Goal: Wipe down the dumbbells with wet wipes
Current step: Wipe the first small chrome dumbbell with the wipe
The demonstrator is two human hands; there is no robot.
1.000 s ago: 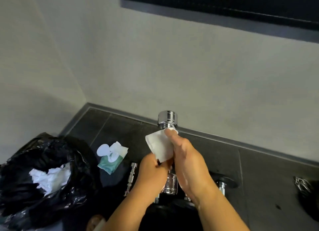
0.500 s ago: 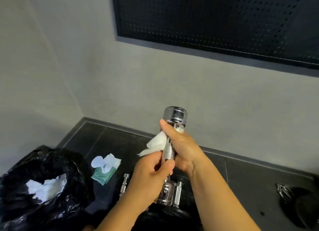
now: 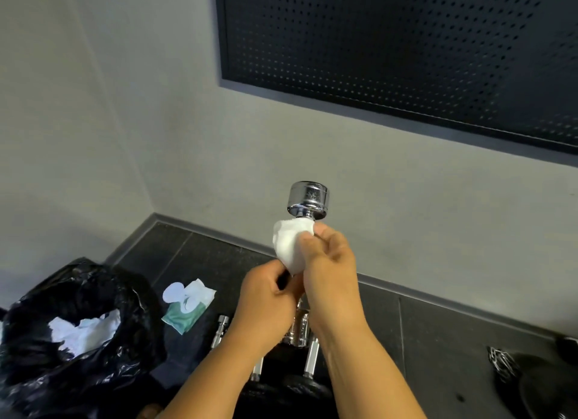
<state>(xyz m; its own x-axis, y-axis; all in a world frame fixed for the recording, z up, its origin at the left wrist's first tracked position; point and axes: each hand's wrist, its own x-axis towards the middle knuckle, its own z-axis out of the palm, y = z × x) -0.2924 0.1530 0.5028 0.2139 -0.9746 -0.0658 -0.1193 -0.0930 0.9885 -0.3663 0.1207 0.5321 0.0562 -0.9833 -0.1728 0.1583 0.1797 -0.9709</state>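
Gripping dumbbell (image 3: 308,199) low with left hand (image 3: 266,303), clamping wet wipe (image 3: 291,246) round it just above with right hand (image 3: 328,271). Looks mid-job: used wipes (image 3: 83,331) bagged off left, bars (image 3: 220,329) below hands likely pending.

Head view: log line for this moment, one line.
step: wiping | left hand: grips dumbbell low on handle | right hand: presses wet wipe round handle under top head

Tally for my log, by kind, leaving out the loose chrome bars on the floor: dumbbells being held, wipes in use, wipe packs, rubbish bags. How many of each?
Chrome dumbbell, held upright: 1
Wet wipe, wrapped on its handle: 1
Wipe pack, on the floor: 1
Black rubbish bag: 1
Total: 4
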